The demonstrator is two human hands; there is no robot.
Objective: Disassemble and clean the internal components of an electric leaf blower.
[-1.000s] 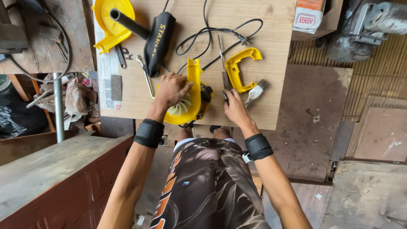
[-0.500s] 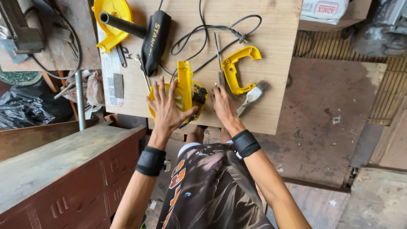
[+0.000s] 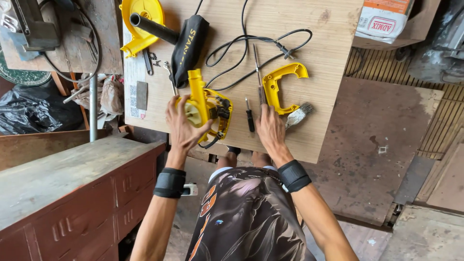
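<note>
Left hand (image 3: 182, 126) shifted, gripping blower body (image 3: 207, 108); right hand (image 3: 270, 129) flat, hiding screwdriver (image 3: 261, 92) handle.

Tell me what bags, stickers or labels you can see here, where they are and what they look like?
Sack: top right, past the board's far corner; white and orange, with a red-framed label patch.
Paper sheet: flat on the wooden board's left edge, left of the left hand; white, long, with small square code patterns, a grey block lying on it.
Black dust bag: on the board, beside the yellow blower body; yellow lettering along its side.
</note>
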